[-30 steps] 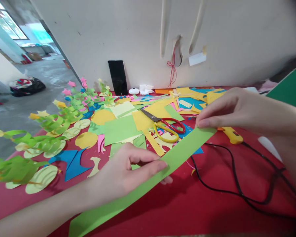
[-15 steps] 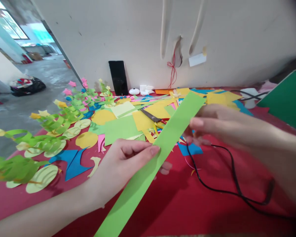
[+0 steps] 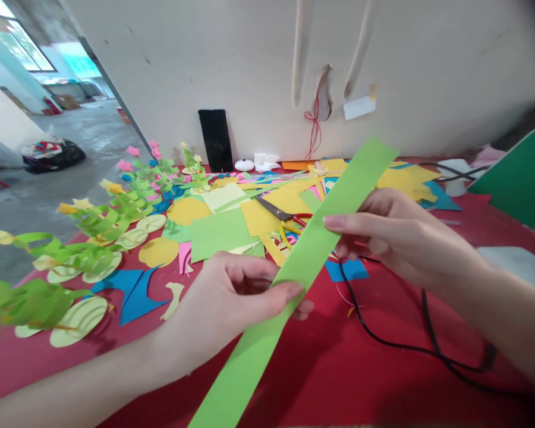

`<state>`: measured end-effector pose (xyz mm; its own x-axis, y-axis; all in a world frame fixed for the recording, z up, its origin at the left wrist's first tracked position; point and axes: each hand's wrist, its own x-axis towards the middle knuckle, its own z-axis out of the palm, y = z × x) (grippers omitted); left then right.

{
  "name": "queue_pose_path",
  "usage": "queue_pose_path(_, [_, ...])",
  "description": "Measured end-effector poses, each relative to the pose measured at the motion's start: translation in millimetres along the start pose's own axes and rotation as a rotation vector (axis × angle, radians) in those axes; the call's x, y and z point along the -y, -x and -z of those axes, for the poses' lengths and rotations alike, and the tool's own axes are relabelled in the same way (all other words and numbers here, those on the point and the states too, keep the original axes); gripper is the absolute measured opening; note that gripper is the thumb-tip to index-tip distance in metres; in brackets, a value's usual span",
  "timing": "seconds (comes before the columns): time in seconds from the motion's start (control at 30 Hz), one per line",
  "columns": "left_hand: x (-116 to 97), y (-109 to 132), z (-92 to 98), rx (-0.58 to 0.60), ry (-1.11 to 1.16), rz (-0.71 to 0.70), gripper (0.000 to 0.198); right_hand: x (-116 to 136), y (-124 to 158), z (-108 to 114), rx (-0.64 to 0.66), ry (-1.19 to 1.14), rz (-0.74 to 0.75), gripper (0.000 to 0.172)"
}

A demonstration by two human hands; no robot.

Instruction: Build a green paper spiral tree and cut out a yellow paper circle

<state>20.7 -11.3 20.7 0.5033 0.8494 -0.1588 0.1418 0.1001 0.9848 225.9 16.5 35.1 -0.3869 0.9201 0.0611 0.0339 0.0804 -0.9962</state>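
Note:
A long light-green paper strip point(image 3: 316, 244) runs diagonally from the bottom edge up toward the wall, held above the red table point(image 3: 361, 368). My left hand point(image 3: 232, 297) pinches the strip near its middle, thumb on top. My right hand point(image 3: 392, 235) grips it a little higher, fingers closed around its right edge. Behind the strip lie scissors point(image 3: 279, 217) with yellow and red handles, partly hidden by it.
Coloured paper offcuts point(image 3: 218, 232) litter the table's middle and back. Green paper spiral plants point(image 3: 80, 249) line the left edge. A black cable point(image 3: 410, 339) loops at the right. A dark phone point(image 3: 216, 139) leans on the wall; a green board point(image 3: 517, 178) stands far right.
The strip swung from lying nearly flat across the table to pointing steeply upward. My right hand slid from its far end down toward the middle; my left hand kept its pinch.

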Motion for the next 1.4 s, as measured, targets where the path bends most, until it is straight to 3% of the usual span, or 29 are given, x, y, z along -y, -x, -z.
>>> queue_pose_path(0.6, [0.0,1.5,-0.1,0.050,0.231,0.093,0.012,-6.4,4.4,7.0,-0.050,0.084,0.065,0.010])
queue_pose_path(0.77, [1.1,1.1,0.7,0.028,0.268,0.104,0.011,-6.7,2.5,2.7,-0.060,0.055,0.010,0.014])
queue_pose_path(0.87, [3.8,0.1,2.0,0.032,0.316,0.093,0.008,-5.1,0.7,0.1,0.038,0.055,-0.018,0.020])
queue_pose_path(1.03, [5.2,-2.2,1.8,0.022,0.274,0.066,0.009,-1.3,0.7,-10.9,0.323,0.123,0.019,0.011])
queue_pose_path(1.27, [3.6,-0.2,-1.0,0.042,0.242,0.058,0.008,-0.5,4.4,-19.8,0.340,0.078,-0.063,0.010])
queue_pose_path(1.4, [6.2,2.4,2.7,0.060,0.169,-0.034,0.023,-2.4,6.8,-20.1,0.478,-0.004,-0.163,0.014])
